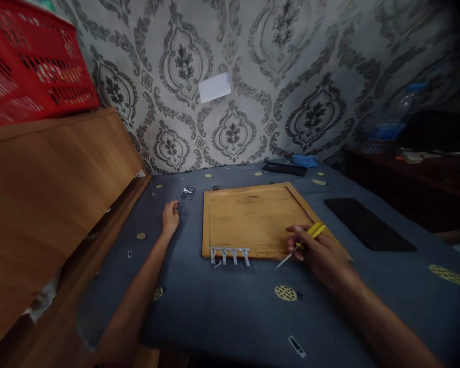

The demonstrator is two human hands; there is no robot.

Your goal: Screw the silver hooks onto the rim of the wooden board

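My right hand (310,245) is wrapped round a screwdriver (315,230) with a yellow handle; its thin shaft slants down to the left, the tip just off the board's front edge. A framed wooden board (249,220) lies flat in the middle. Along its front left edge sits a metal strip with several hooks (230,253) hanging over the side, and small dark holes show to their right. To the left of the board, my left hand (170,219) has its fingers curled together over the cloth; what they pinch, if anything, is too small to tell. Shiny small metal pieces (188,192) lie just beyond it.
A dark blue cloth (214,306) with yellow prints covers the table. On the right lies a flat black slab (368,225); a dark case (284,168) and a blue cloth (305,161) lie at the back. A wooden cabinet (61,179) bearing a red basket (42,61) borders the left.
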